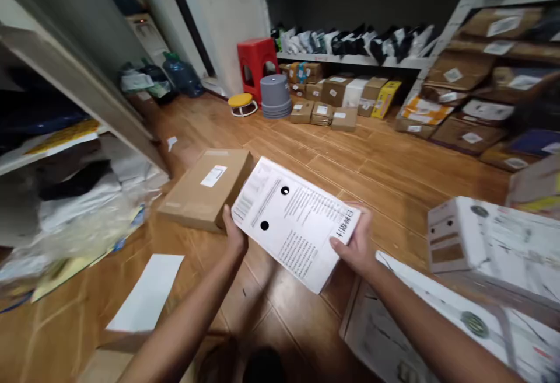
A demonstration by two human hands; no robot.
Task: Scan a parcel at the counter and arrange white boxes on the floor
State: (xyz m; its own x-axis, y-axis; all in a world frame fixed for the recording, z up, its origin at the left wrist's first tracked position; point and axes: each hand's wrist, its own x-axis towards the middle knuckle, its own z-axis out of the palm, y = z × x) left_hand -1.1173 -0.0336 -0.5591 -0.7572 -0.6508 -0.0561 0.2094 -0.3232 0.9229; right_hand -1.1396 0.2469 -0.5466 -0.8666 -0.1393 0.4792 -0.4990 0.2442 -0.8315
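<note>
Between my two hands is a white printed box (297, 225), tilted, with small text, a barcode and two black dots on the face toward me. My left hand (236, 234) grips its left edge, the fingers hidden beneath. On the right side, my right hand (356, 243) holds the box's other end with the thumb on top. Just behind and left of it, a flat brown cardboard box (205, 187) with a white label lies on the floor. A white sheet or flat white-topped item (149, 292) is near my left forearm.
Large white printed cartons (503, 249) stand at the right. Brown parcels (464, 73) are stacked on the right, with others under the shelf (350, 59). A red stool (256, 62), grey stools (275, 94) and a low yellow stool (240, 101) stand behind. Plastic wrap (87, 225) lies left.
</note>
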